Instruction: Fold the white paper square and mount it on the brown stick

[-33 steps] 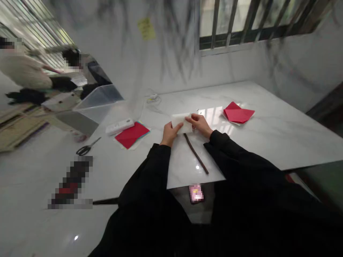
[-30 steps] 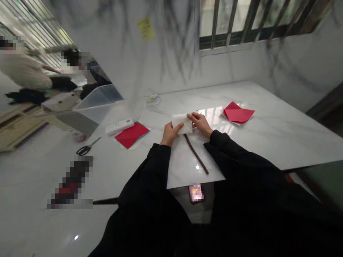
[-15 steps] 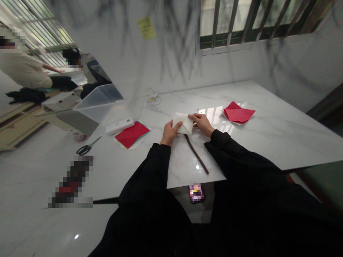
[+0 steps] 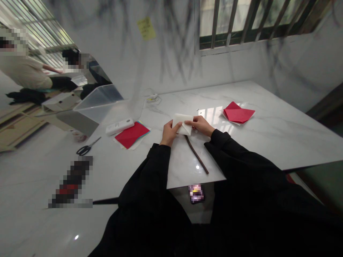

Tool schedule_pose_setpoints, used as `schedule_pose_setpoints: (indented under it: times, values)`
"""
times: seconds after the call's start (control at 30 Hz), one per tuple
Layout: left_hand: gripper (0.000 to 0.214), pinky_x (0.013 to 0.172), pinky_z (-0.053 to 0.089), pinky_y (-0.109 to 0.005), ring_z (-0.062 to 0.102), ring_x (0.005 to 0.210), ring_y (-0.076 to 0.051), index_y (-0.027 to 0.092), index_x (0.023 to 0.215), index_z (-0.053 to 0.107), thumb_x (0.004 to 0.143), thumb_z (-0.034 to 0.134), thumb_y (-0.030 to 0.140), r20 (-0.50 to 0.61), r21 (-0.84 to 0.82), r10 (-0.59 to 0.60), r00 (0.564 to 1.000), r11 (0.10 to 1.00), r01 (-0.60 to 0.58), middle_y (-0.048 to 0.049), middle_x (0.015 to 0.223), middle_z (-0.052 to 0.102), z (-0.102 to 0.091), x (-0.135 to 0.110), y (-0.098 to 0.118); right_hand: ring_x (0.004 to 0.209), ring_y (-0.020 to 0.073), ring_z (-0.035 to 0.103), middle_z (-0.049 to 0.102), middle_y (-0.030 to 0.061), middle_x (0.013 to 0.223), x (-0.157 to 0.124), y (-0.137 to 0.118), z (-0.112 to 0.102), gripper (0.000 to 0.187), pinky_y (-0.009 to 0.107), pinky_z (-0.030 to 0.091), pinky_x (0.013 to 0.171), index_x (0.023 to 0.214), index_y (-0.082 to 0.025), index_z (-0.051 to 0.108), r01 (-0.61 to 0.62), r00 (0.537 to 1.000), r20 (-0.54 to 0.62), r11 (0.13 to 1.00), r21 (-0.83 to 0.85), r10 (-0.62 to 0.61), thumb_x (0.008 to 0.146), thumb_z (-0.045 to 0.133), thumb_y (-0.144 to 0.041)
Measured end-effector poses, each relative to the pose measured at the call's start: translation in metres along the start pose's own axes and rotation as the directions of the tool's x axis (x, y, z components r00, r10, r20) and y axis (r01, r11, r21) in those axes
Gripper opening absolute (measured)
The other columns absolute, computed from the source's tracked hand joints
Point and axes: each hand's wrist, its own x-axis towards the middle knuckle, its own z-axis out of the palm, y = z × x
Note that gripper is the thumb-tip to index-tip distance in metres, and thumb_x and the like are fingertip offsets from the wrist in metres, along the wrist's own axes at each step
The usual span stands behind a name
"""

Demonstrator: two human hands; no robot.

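Note:
A folded piece of cream-white paper is held up between both hands, above the table. My left hand grips its left side, thumb pressed on the front. On the other side my right hand pinches the paper, its thumb near the centre where the folded edges meet. Below the paper a thin dark brown stick lies on the white marble-patterned table, its upper end close under the paper.
Left of my hands lie a stack of red and other coloured paper, a white oblong device and black-handled scissors. More folded red paper sits to the right. A clear plastic bin and two people are at far left.
My right hand has moved its thumb from the paper's upper right corner down towards the centre, and that corner is now folded down. My left hand keeps its hold.

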Motion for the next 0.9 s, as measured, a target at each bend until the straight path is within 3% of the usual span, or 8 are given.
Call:
schedule_pose_setpoints:
  times: [0.2, 0.9]
  values:
    - [0.054, 0.051, 0.044, -0.024, 0.059, 0.065, -0.016, 0.013, 0.104, 0.075, 0.07, 0.083, 0.054, 0.029, 0.0, -0.021, 0.999, 1.0, 0.021, -0.0067, 0.084, 0.072, 0.0015, -0.0026, 0.0038, 0.054, 0.0093, 0.046, 0.063, 0.0011, 0.064, 0.0008, 0.0002, 0.0006, 0.041, 0.024, 0.035, 0.049, 0.085, -0.011, 0.075, 0.003, 0.999, -0.04, 0.999, -0.037, -0.004, 0.076, 0.083, -0.05]
    - [0.051, 0.052, 0.046, -0.025, 0.058, 0.063, -0.016, 0.011, 0.101, 0.074, 0.07, 0.083, 0.051, 0.02, 0.065, -0.013, 1.0, 0.998, 0.011, -0.0052, 0.079, 0.07, 0.002, -0.0046, 0.0061, 0.052, 0.0087, 0.042, 0.061, 0.0, 0.062, -0.0003, -0.001, 0.0048, 0.043, 0.025, 0.032, 0.049, 0.083, -0.011, 0.074, 0.049, 0.997, -0.055, 0.999, -0.022, -0.05, 0.075, 0.08, -0.053]
